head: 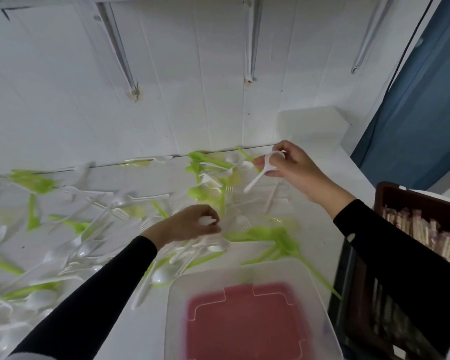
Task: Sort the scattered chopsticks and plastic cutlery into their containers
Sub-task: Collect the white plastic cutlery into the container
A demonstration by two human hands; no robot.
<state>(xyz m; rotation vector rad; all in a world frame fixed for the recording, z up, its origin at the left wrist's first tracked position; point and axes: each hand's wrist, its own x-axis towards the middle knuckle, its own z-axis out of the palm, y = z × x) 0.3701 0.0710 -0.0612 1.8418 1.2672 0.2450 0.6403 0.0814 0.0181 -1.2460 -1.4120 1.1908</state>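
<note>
I should gather whites only, leaving the green pieces, then carry them to the clear plastic tub with a pink base (244, 266) at lower centre. My right grip (291, 167) pinches one white plastic spoon (257, 178), lifted right of centre. My left grip (190, 224) curls round white cutlery pieces (207, 221) low over the tabletop (320, 245).

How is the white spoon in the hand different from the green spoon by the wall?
The white spoon is white; the green spoon is bright green. The white spoon is pinched in the right hand and lifted up; the green spoon lies on the table in the pile, with no hand on it. Both look like plastic cutlery not yet sorted.
</note>
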